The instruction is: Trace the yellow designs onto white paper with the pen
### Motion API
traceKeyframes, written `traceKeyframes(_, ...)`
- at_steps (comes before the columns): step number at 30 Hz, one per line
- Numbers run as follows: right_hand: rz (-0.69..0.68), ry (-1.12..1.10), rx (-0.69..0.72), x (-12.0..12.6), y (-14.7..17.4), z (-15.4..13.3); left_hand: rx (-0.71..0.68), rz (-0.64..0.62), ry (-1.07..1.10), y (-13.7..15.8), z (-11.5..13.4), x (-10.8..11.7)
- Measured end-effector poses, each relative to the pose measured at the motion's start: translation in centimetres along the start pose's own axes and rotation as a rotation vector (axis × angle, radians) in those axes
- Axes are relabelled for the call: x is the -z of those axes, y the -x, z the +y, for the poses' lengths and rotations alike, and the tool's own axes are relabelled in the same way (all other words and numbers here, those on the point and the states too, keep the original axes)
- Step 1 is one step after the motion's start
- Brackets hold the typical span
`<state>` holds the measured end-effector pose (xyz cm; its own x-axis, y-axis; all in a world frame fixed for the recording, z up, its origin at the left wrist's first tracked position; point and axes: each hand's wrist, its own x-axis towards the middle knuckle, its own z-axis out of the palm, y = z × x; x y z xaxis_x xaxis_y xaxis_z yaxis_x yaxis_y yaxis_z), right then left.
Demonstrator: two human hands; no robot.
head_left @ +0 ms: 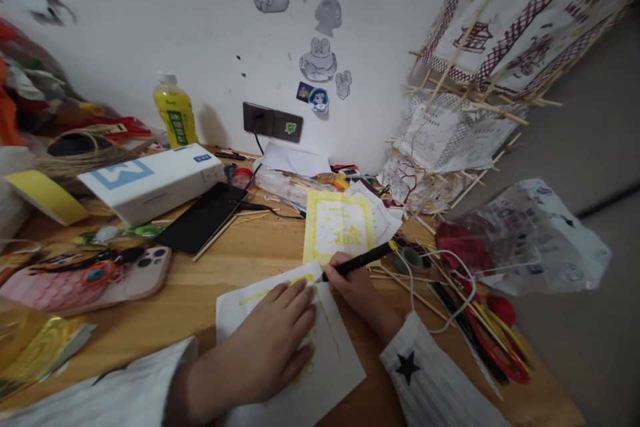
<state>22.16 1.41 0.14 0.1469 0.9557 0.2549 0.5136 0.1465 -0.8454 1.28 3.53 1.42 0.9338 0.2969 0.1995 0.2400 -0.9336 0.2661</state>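
My left hand (270, 337) lies flat on a white sheet of paper (340, 373), fingers stretched out, covering part of its yellow lines. In my right hand (353, 283) is a black marker (367, 259), its tip low over the sheet's top right corner and its yellow end pointing up to the right. Yellow strokes run along the sheet's top and right sides, and some yellow marks show below my left fingers. Just beyond the sheet is a finished-looking yellow drawing (337, 227) with a patterned border, a small building and lines of writing.
At left are a white box (155, 180), a dark phone (203, 217), a pink-cased phone (145, 273) and yellow tape (47, 197). A drink bottle (175, 110) stands by the wall. To the right are red-handled scissors (505, 353), a plastic bag (540, 240) and a stick-and-paper lantern (450, 127).
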Motion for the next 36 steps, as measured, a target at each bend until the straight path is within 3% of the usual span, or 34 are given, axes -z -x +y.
traceKeyframes(36, -0.018, -0.073, -0.043, 0.22, 0.00, -0.72, -0.017, -0.004, -0.010, -0.09, -0.06, -0.19)
